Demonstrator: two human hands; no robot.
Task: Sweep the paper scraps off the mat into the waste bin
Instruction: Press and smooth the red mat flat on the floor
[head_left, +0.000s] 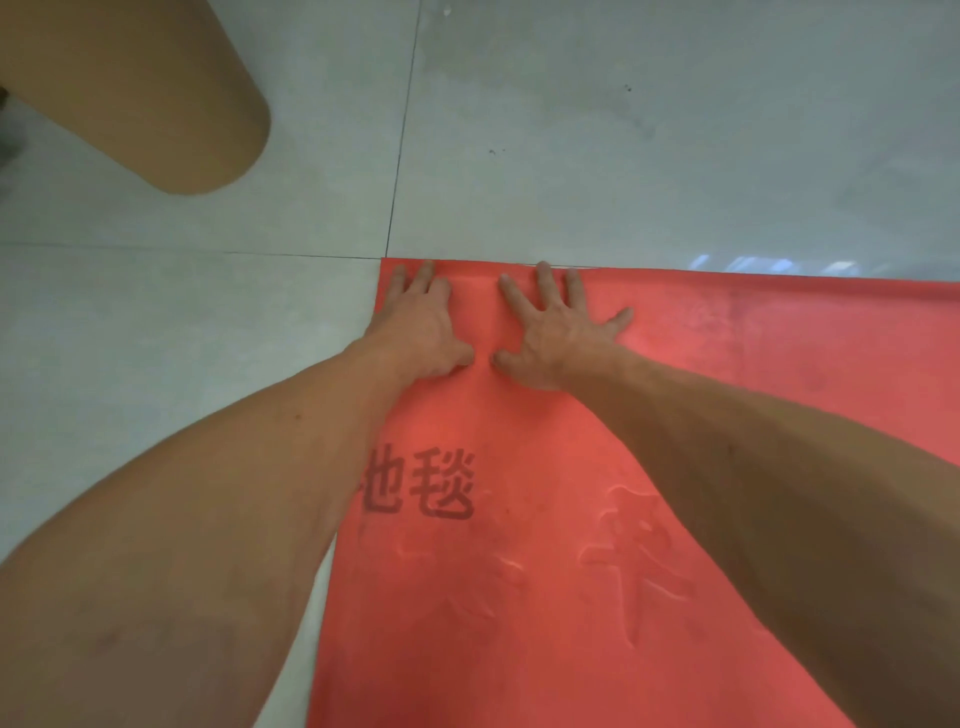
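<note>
A red mat with dark printed characters and embossed characters lies on the floor and fills the lower right of the view. My left hand presses flat on its far left corner, fingers close together. Beside it, my right hand lies flat on the mat with its fingers spread, just short of the far edge. Neither hand holds anything. No paper scraps and no waste bin are in view.
Pale grey floor tiles with dark grout lines surround the mat on the far side and the left. A tan rounded object juts in from the upper left corner, above the floor.
</note>
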